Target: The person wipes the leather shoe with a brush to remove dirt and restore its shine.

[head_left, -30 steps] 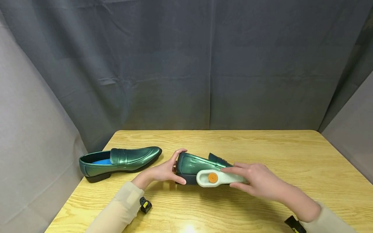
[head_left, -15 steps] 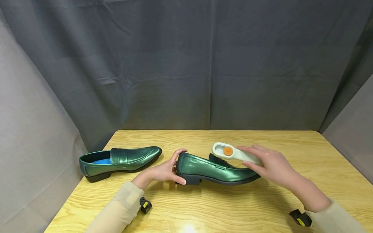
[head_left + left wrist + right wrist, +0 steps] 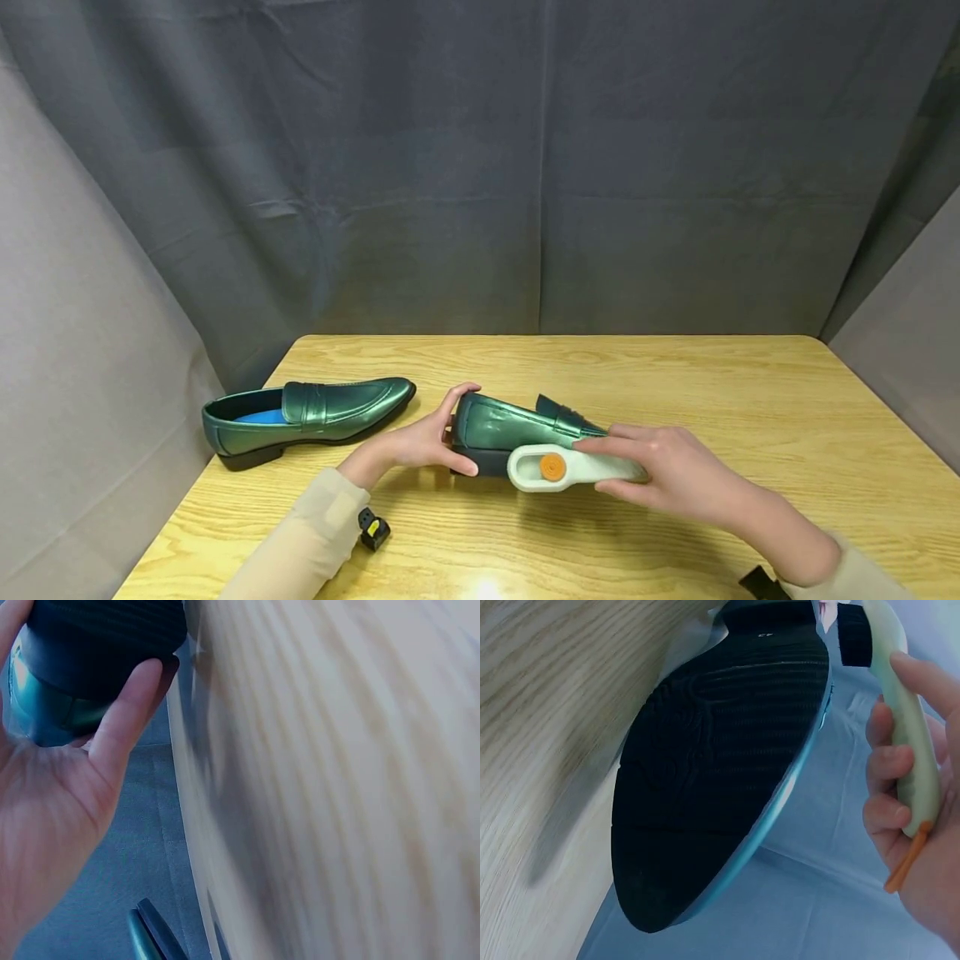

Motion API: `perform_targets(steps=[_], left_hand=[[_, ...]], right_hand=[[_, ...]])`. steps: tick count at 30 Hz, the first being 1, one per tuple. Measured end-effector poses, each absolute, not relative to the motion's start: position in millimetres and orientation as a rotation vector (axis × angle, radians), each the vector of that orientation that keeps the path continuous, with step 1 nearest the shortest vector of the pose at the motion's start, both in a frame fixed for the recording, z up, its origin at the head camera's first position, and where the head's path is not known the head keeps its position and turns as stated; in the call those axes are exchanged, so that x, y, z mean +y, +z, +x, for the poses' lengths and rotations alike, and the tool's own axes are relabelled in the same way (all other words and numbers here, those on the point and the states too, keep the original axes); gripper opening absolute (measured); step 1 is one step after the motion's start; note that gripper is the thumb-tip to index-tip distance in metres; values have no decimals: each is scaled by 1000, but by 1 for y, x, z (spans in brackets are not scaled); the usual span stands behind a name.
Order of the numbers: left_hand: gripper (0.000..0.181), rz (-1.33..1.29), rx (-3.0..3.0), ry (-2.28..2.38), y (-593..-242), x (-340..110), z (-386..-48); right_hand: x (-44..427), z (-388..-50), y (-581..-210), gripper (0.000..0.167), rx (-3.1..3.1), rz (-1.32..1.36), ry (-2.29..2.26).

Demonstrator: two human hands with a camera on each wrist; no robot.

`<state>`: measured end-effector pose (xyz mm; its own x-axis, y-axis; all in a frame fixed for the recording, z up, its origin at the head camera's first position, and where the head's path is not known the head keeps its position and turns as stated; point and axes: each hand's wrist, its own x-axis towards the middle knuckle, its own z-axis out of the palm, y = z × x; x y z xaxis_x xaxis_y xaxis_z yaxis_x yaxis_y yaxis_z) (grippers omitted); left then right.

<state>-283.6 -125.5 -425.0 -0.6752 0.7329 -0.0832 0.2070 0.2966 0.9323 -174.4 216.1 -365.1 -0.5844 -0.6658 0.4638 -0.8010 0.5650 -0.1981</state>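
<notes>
I judge the brushing to be partway through. The green shoe [image 3: 498, 423] is up off the surface [image 3: 750, 375], with the brush [image 3: 592, 468] at its near side, around the 5 o'clock of the shoe. How much of the leather is done I can't tell, as it looks glossy wherever it shows. What seems left is finishing this shoe and setting it down. The second shoe [image 3: 341, 408] lies on the surface at about 9 o'clock from the first, toe to 3 o'clock, and nothing tells me whether it has been brushed or waits its turn.

My left hand [image 3: 423, 442] grips the heel from 9 o'clock, thumb on the near side of the heel block, fingers reaching round the back. The toe points to 3 o'clock, and the right wrist view shows the dark sole [image 3: 727, 750] lifted clear.

My right hand [image 3: 678, 467] is closed round the pale handle, fingers curled on it. In that wrist view the black bristles [image 3: 855, 636] face the heel end, just beside it; they look slightly apart from the leather.
</notes>
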Motion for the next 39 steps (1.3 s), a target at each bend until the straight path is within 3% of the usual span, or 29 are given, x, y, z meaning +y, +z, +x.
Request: perform_targets(steps=[17,33,39], left_hand=[[103,850,2052,1374,-427,-126,-282],[104,836,2061,1375,-423,-127,-283],[103,834,2057,1371,-424,-126,-284]], right_hand=[[248,-193,-353,43,-2616,714,499],[224,-167,-354,41,-2452,1188,535],[228,-166,-360,39,-2513,1181,491]])
